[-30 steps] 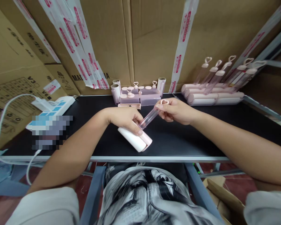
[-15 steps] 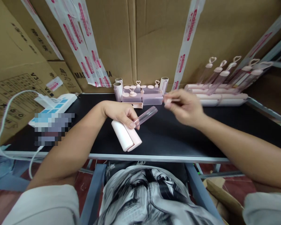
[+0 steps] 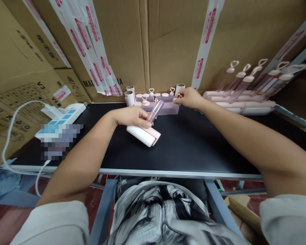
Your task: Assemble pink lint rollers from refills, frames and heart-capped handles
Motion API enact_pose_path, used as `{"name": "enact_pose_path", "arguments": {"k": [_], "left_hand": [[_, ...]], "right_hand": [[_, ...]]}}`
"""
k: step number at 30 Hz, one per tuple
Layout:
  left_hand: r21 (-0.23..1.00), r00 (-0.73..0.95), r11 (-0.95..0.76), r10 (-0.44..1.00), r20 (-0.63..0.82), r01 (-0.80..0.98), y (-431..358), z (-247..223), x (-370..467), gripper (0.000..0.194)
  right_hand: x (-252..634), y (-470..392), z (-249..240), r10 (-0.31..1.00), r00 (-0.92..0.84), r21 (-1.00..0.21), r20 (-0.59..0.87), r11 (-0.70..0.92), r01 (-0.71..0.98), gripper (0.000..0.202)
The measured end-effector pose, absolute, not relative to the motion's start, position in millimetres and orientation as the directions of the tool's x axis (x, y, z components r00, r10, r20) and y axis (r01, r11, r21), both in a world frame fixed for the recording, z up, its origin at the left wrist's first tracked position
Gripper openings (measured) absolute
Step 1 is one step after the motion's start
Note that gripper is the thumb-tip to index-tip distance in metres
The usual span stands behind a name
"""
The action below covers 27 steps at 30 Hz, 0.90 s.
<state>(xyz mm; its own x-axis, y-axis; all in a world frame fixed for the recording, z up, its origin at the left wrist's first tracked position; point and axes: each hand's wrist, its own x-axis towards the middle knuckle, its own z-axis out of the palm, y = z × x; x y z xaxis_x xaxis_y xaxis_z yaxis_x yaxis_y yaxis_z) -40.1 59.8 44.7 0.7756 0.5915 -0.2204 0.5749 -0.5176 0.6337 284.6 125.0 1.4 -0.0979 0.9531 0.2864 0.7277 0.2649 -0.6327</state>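
My left hand [image 3: 135,117] is closed around a lint roller with a white roll and pink cover [image 3: 142,135], held over the black table. Its clear pinkish tube handle [image 3: 156,109] sticks up past my thumb, and the handle's top end bears no heart piece. My right hand [image 3: 191,98] pinches a pink heart-shaped end cap [image 3: 178,96] at the right end of a translucent purple tray [image 3: 169,109]. More heart caps and round pink pieces sit in that tray, partly hidden behind my left hand.
White paper rolls [image 3: 129,98] stand at both ends of the tray. On the right lie several pink lint rollers [image 3: 244,98] with upright heart-topped handles. A power strip [image 3: 62,119] with a white cable is on the left. Cardboard boxes [image 3: 173,44] wall off the back of the black table [image 3: 188,146].
My right hand has moved forward to the tray's right end. My left hand has raised the lint roller slightly away from me and turned it, so its handle points more upright.
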Motion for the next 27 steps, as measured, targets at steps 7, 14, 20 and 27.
{"name": "enact_pose_path", "arguments": {"k": [7,14,20,27], "left_hand": [[0.667,0.759,-0.497,0.630,-0.164,0.556,56,46,-38,0.046],[0.735,0.675,-0.511,0.731,0.100,0.445,48,49,-31,0.057],[0.842,0.499,-0.448,0.826,0.261,0.302,42,44,-19,0.076],[0.820,0.532,-0.410,0.832,0.157,0.400,41,42,-17,0.064]], "right_hand": [[286,130,-4,0.928,-0.211,-0.559,0.306,0.355,0.749,0.026],[276,89,9,0.865,-0.043,-0.706,0.500,0.436,0.558,0.040],[248,17,1,0.846,-0.367,-0.880,0.387,0.458,0.128,0.061],[242,-2,-8,0.777,-0.487,-0.848,0.400,0.515,0.126,0.064]]}}
